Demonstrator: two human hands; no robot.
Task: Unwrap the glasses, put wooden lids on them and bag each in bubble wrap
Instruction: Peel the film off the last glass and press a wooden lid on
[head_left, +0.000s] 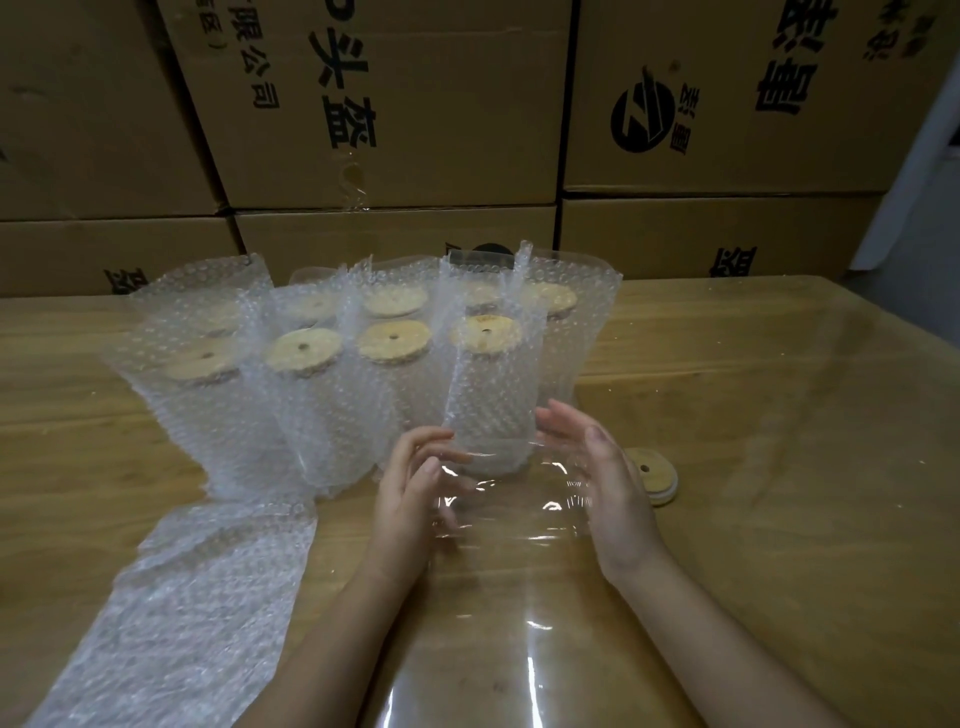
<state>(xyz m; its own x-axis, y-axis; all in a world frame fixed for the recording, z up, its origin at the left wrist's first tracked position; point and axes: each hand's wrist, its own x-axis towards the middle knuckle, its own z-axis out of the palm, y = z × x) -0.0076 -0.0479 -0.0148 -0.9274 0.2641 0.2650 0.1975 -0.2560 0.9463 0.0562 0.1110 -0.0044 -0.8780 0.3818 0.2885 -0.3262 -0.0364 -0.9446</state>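
Nearest, a sheet of clear film (519, 623) is seen lying wrinkled on the table (805, 519), and a flat pile of empty bubble bags (182, 597) is spread to its left. Just beyond, the left grip (415, 483) and the right grip (608, 478) are held on either side of the foot of a bagged glass (491, 395). This glass stands upright at the right end of the front row, with its wooden lid (485, 330) fitted and the bag mouth open above it. Both grips are released: the right fingers are stretched straight, the left are loosely curled, and nothing is seen to be clasped. Whether the film is brushed by the left fingertips cannot be told. A spare lid (649, 470) lies on the table just behind the right grip. Farther back, the other bagged glasses (306, 374) are ranged in two rows, all lidded, and the view is closed by stacked cartons (415, 104). The step in hand is judged to be the placing of a finished glass in its row. For the next move a fresh wrapped glass is called for, though none is visible. It would then have to be stripped, capped with the spare lid and slid into a bag from the pile.
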